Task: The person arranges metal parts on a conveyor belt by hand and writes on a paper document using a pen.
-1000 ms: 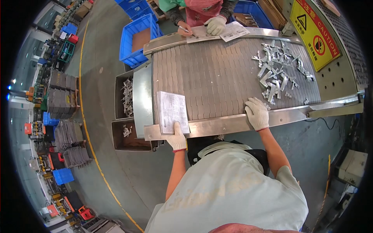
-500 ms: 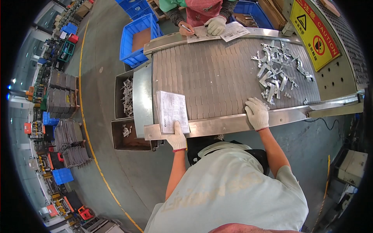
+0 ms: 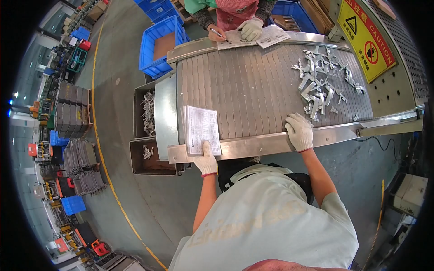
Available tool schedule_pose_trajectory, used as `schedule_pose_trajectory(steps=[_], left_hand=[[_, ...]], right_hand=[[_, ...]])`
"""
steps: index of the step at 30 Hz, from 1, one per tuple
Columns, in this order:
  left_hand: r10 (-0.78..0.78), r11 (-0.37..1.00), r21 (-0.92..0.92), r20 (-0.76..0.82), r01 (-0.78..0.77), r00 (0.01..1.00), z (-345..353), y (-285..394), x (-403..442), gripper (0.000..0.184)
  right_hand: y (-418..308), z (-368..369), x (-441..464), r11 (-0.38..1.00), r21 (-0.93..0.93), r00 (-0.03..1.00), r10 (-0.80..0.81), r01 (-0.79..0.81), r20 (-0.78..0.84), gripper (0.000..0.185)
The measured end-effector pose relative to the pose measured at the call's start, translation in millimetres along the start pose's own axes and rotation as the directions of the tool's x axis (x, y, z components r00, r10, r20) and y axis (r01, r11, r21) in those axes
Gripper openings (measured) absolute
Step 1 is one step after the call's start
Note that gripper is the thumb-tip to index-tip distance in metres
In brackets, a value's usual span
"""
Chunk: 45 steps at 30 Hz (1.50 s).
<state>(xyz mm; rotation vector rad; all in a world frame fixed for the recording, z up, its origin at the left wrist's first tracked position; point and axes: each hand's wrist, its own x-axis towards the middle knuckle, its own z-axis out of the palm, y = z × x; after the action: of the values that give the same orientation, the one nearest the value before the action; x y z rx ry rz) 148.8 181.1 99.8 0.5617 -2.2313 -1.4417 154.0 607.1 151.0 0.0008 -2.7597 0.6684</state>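
Against the frame from a second ago, the sheaf of printed sheets (image 3: 203,127) has swung slightly towards the right hand (image 3: 299,132), while the left hand (image 3: 205,159) stays at the same spot by the belt's near rail (image 3: 255,147). The left thumb presses on the face of the sheets, which stand up beyond it over the rail and the belt (image 3: 235,95); the fingers behind them are hidden. The right hand has kept its place, draped over the rail with its fingers near together and reaching to the belt's edge; nothing shows in its grasp.

Beyond the right fingers and to their right, the heap of silver metal parts (image 3: 318,83) lies much as before. Across the belt from both hands, a co-worker's bare hand holds a pen (image 3: 219,34) to papers (image 3: 235,39), a gloved hand resting on them.

To the left of the left fingers, the nearer dark bin (image 3: 159,167) contains a small cluster of metal pieces (image 3: 148,152). The farther dark bin (image 3: 138,101), further out from those fingers, carries a much larger pile (image 3: 148,113). Beyond it, far ahead of the left fingers, a blue crate (image 3: 156,69) has a flat brown piece (image 3: 164,46) inside. Another blue bin (image 3: 294,9), beyond the co-worker, holds items too small to identify.
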Motion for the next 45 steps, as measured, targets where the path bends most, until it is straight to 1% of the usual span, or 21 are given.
schedule_pose_trajectory(steps=[2, 8, 11, 14, 18, 24, 31, 37, 42, 45], left_hand=[[0.012, 1.000, 0.015, -0.006, -0.012, 1.000, 0.1, 0.5, -0.2, 0.058], [-0.015, 1.000, -0.022, -0.010, 0.014, 1.000, 1.2, 1.7, -0.9, 0.059], [0.005, 0.999, -0.041, -0.015, -0.005, 1.000, 1.6, 3.8, -0.9, 0.058], [-0.003, 1.000, -0.016, -0.018, 0.002, 1.000, 1.3, 0.2, -1.0, 0.058], [0.052, 0.999, 0.013, -0.010, -0.052, 0.999, 0.9, -7.9, 1.9, 0.057], [0.059, 0.997, 0.045, 0.005, -0.059, 0.998, -0.4, -8.8, 2.1, 0.060], [0.048, 0.996, 0.070, -0.013, -0.047, 0.999, -0.2, -1.3, 0.5, 0.061], [0.044, 0.999, 0.015, -0.027, -0.044, 0.999, 1.8, -2.8, 0.6, 0.062], [0.047, 0.999, 0.011, -0.011, -0.047, 0.999, 0.8, -3.3, 1.3, 0.061], [0.020, 1.000, -0.005, -0.003, -0.020, 1.000, 0.4, 1.4, 0.7, 0.058]], right_hand=[[-0.3, -0.1, 0.3, 1.000, -0.002, 1.000, 0.000, 0.000, 0.001, 0.022], [0.1, -0.4, 0.3, 1.000, 0.001, 1.000, -0.003, 0.003, -0.002, 0.023], [-1.0, -1.2, 1.1, 1.000, 0.003, 1.000, -0.002, 0.002, 0.000, 0.023], [-1.0, -1.3, 1.1, 1.000, 0.004, 1.000, 0.001, -0.001, 0.007, 0.023], [-1.1, -1.6, 1.0, 1.000, 0.006, 1.000, 0.002, -0.002, 0.002, 0.023], [-0.5, -0.9, 0.9, 1.000, 0.003, 1.000, -0.003, 0.003, -0.001, 0.023], [-0.4, -0.9, 1.0, 1.000, 0.008, 1.000, -0.011, 0.011, -0.014, 0.023], [-1.0, -1.3, 1.1, 1.000, 0.006, 1.000, -0.012, 0.012, -0.016, 0.023], [0.6, -0.1, 0.6, 1.000, 0.004, 1.000, -0.015, 0.015, -0.020, 0.023], [0.8, -0.1, 0.5, 1.000, 0.000, 1.000, -0.009, 0.009, -0.012, 0.023]])
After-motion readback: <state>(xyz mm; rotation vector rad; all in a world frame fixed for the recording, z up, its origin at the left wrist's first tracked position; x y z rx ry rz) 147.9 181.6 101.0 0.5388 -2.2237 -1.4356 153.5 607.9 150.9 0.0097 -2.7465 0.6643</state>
